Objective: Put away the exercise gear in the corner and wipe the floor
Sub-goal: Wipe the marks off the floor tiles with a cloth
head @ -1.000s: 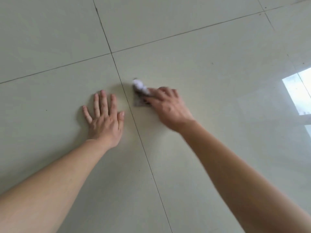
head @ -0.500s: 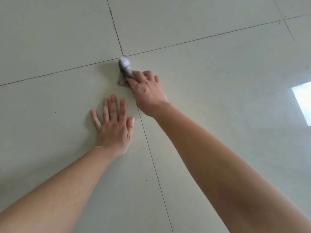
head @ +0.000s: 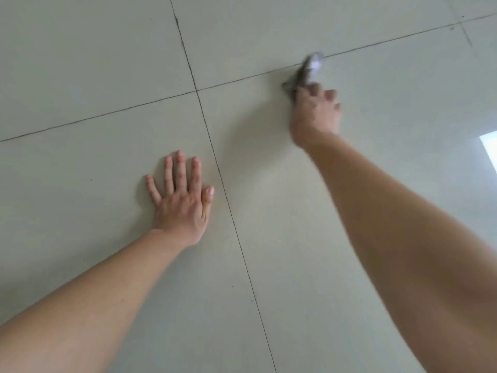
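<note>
Smeared right hand and cloth, arms cut off at the edges

The right hand [head: 315, 114] and the grey-white cloth [head: 307, 72] it grips are blurred: the cloth's fabric and outline cannot be told, and its near end is hidden under the curled fingers. The left hand [head: 180, 200] lies flat, so its palm is hidden against the floor [head: 80, 63]. Both forearms run out of the picture at the bottom and sides. A bright patch [head: 490, 149] is cut by the right edge. A few dark specks [head: 233, 286] are too small to tell.
</note>
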